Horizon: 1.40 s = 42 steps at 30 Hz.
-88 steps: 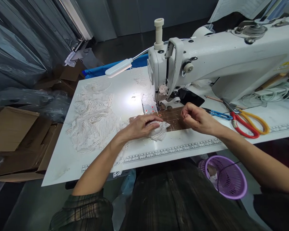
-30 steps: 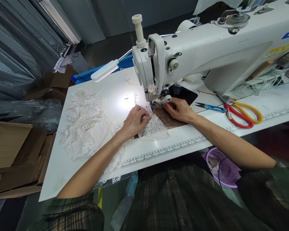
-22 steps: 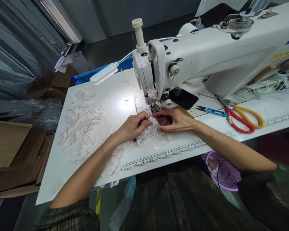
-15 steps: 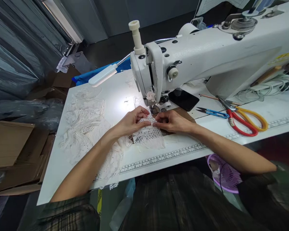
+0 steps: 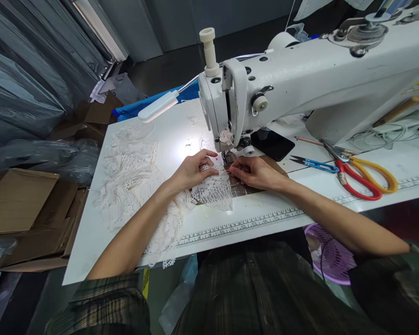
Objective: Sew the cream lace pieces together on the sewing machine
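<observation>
White lace fabric [image 5: 214, 193] lies just in front of the presser foot [image 5: 226, 157] of a white sewing machine [image 5: 286, 83]. My left hand [image 5: 194, 173] rests on the lace, thumb and fingers apart with fabric between them. To the right of the lace, my right hand [image 5: 252, 172] has its thumb and forefinger pinched together close to the fabric edge; whatever is between those fingertips is too small to name. A larger heap of lace [image 5: 125, 172] spreads over the table's left part, partly behind my left forearm.
Blue snips [image 5: 316, 164], red and yellow scissors [image 5: 359, 179] and a black phone [image 5: 273, 144] lie right of my hands. A ruler strip [image 5: 226, 230] follows the front edge. Cardboard boxes [image 5: 21, 200] stand left, a purple basket [image 5: 331, 256] below right.
My right hand has moved off the lace edge, leaving a gap between the hands. The lace piece now lies flatter under my left hand, whose fingers are wider apart. The view has shifted slightly.
</observation>
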Available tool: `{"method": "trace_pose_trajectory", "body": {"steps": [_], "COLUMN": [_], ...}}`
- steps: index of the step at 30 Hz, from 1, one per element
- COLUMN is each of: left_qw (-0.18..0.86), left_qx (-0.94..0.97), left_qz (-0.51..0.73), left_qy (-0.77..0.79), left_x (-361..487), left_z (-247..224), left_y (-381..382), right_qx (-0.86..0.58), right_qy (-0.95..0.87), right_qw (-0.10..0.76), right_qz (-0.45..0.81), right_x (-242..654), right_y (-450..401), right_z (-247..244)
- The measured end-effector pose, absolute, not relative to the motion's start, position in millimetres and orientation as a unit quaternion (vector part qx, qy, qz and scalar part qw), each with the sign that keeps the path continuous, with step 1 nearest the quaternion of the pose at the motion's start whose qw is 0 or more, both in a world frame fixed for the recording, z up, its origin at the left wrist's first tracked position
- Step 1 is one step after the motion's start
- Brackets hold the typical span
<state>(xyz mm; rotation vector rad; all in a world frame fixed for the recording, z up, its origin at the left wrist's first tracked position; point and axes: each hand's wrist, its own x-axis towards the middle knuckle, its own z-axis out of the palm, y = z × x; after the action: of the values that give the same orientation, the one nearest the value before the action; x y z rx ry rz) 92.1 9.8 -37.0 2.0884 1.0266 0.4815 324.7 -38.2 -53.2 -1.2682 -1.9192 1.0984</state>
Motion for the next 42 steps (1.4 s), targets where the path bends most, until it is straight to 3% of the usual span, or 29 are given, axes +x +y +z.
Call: {"method": "trace_pose_trajectory", "body": {"steps": [7, 12, 19, 26, 34, 42], "left_qw": [0.453, 0.476, 0.476, 0.432, 0.194, 0.228], "left_qx": [0.780, 0.768, 0.773, 0.787, 0.867, 0.931], "left_qz": [0.210, 0.205, 0.186, 0.192, 0.217, 0.153], "left_qy": [0.377, 0.376, 0.375, 0.396, 0.404, 0.242], "left_x": [91, 91, 93, 90, 63, 89], "left_z": [-40, -36, -37, -45, -16, -51], "left_y": [2, 3, 17, 24, 1, -50], "right_qx": [-0.454, -0.527, -0.526, -0.548, -0.550, -0.499], "right_qy": [-0.712, -0.552, -0.485, -0.531, -0.647, -0.765], "right_qw": [0.239, 0.295, 0.345, 0.318, 0.320, 0.273], "right_qz": [0.480, 0.574, 0.607, 0.562, 0.420, 0.301], "right_x": [314, 309, 317, 321, 327, 322], "right_y": [-32, -34, -37, -42, -46, -52], "right_z": [-44, -40, -44, -48, -61, -46]}}
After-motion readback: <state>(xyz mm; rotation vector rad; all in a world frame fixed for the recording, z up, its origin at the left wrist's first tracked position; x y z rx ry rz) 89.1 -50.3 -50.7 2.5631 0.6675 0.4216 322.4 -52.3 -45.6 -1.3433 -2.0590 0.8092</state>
